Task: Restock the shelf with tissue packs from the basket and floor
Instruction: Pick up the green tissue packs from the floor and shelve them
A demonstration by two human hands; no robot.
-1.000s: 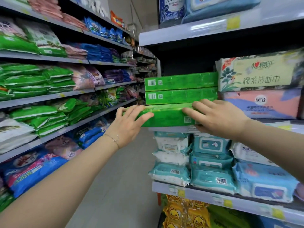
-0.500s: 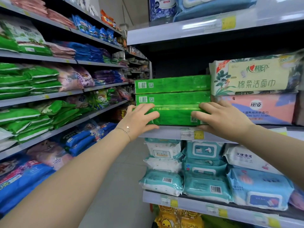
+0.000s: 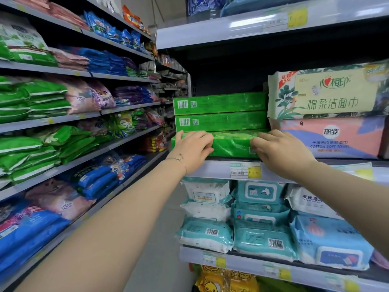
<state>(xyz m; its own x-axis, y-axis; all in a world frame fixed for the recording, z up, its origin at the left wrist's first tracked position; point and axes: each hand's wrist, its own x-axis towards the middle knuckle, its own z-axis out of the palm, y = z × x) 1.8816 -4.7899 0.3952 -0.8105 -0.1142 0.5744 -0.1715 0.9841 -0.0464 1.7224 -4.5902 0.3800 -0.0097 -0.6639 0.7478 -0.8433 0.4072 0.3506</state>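
Pushed deeper since earlier frame: green tissue pack (image 3: 231, 144) sat on shelf (image 3: 210, 168), under two matching packs (image 3: 221, 112). Left hand (image 3: 192, 149) and right hand (image 3: 280, 151) gripped front ends, fingers curled. Judged light, soft, film slippery; hold by ends.

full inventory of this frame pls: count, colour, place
green tissue packs: three, green, stacked on the shelf
bottom pack: one of those three, held at both ends
facial towel pack: one, cream with leaf print, right of the stack
cotton soft towel pack: one, pink, under the cream pack
wet wipe packs: several, teal, white and blue, next shelf down
duck-print packs: yellow, lowest level, count unclear
price label: one, white and yellow, shelf edge
bagged goods: many, green, blue, pink, across the aisle
bracelet: one, thin, left wrist
left hand: grips bottom pack's left end
right hand: grips its right end
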